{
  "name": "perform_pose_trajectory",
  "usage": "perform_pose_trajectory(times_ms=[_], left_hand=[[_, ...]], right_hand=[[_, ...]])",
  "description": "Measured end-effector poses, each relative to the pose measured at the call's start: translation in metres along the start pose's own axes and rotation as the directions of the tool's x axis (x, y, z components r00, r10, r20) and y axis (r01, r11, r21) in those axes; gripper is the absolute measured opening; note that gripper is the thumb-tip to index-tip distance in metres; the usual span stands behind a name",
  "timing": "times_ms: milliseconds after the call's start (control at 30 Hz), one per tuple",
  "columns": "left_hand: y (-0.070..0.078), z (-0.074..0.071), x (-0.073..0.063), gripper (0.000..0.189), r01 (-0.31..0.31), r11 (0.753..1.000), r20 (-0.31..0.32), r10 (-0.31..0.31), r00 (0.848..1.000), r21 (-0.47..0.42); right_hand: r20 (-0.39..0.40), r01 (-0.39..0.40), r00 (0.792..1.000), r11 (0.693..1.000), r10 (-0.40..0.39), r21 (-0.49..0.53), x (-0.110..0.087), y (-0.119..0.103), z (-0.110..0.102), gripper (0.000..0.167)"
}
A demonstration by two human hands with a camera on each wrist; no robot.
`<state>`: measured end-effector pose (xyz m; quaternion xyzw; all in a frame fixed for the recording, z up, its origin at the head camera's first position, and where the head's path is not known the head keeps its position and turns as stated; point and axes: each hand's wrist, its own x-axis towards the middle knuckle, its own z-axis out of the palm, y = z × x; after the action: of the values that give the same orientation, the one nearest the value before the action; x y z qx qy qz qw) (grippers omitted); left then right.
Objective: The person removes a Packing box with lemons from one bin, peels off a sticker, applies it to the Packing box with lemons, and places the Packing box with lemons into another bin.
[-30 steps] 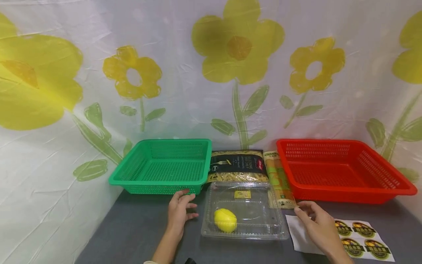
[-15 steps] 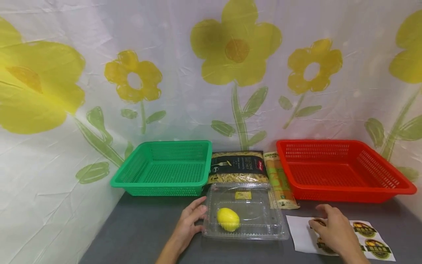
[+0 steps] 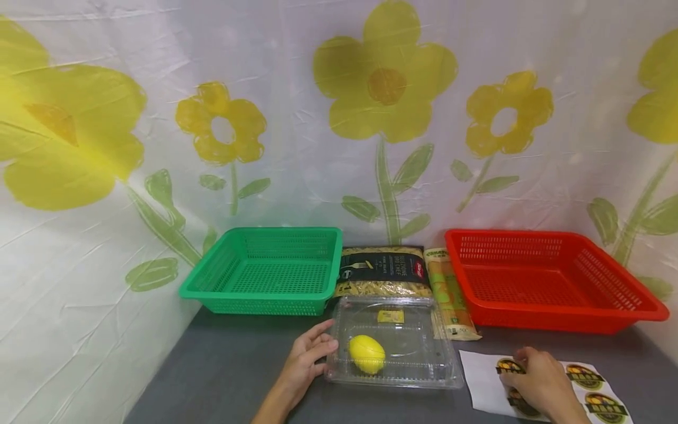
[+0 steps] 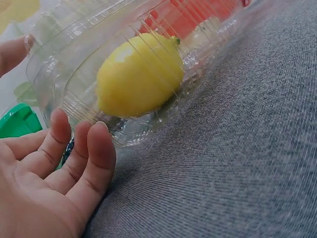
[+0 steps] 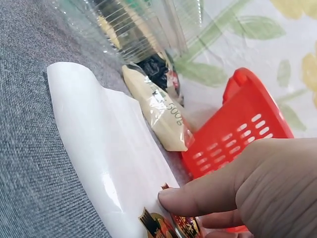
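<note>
A clear plastic clamshell box (image 3: 408, 353) sits on the grey table with a yellow lemon (image 3: 366, 354) inside and a small yellow label (image 3: 390, 317) toward its back. My left hand (image 3: 304, 362) touches the box's left side, fingers spread; in the left wrist view several fingertips (image 4: 100, 136) lie near its ridged wall. To the right is a white sheet (image 3: 481, 377) of round dark stickers (image 3: 604, 406). My right hand (image 3: 540, 380) is over it, thumb and index finger apart at a sticker; in the right wrist view the thumb (image 5: 183, 201) meets the sheet and the other fingertips are hidden.
A green basket (image 3: 259, 303) stands at back left and a red basket (image 3: 545, 321) at back right. Between them lie a black pasta bag (image 3: 381, 268) and a long noodle packet (image 3: 450, 294). A flowered cloth (image 3: 296, 176) hangs behind.
My left hand has moved right from beside the green basket to the box's side. My right hand has left the noodle packet's end and come down onto the sticker sheet.
</note>
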<state>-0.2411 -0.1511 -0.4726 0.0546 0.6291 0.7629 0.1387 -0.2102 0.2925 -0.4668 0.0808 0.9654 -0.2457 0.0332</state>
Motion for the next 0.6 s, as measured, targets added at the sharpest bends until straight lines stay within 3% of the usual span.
perform_pose_trajectory(times_ms=[200, 600], left_hand=[[-0.0012, 0.0013, -0.0004, 0.068, -0.005, 1.000, -0.011, 0.005, 1.000, -0.009], [-0.0001, 0.0016, -0.0010, 0.067, -0.020, 1.000, -0.021, 0.020, 1.000, -0.005]], right_hand=[[0.003, -0.027, 1.000, 0.999, 0.027, 0.034, -0.0042, -0.0010, 0.0015, 0.054], [-0.108, 0.046, 0.993, 0.998, -0.041, 0.042, -0.0085, -0.0031, 0.0021, 0.049]])
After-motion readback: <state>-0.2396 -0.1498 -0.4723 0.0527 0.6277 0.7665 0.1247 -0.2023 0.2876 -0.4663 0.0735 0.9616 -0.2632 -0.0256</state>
